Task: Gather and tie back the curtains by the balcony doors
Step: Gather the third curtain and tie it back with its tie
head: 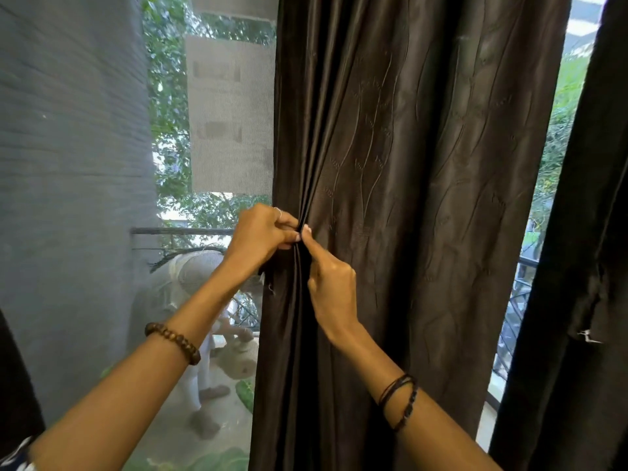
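A dark brown curtain (424,164) with an embossed leaf pattern hangs in the middle of the view. My left hand (261,234) pinches its left edge folds together at mid-height. My right hand (331,283) is just below and to the right, with thumb and forefinger pressed onto the same bunched folds. A second dark curtain (577,266) hangs at the far right, with a frayed tear and a white thread on its edge. No tie-back cord is visible.
A mesh screen door (204,130) is to the left, with a grey wall (68,164) behind it. On the balcony a person in white (190,300) bends over. A metal railing (509,321) shows between the two curtains.
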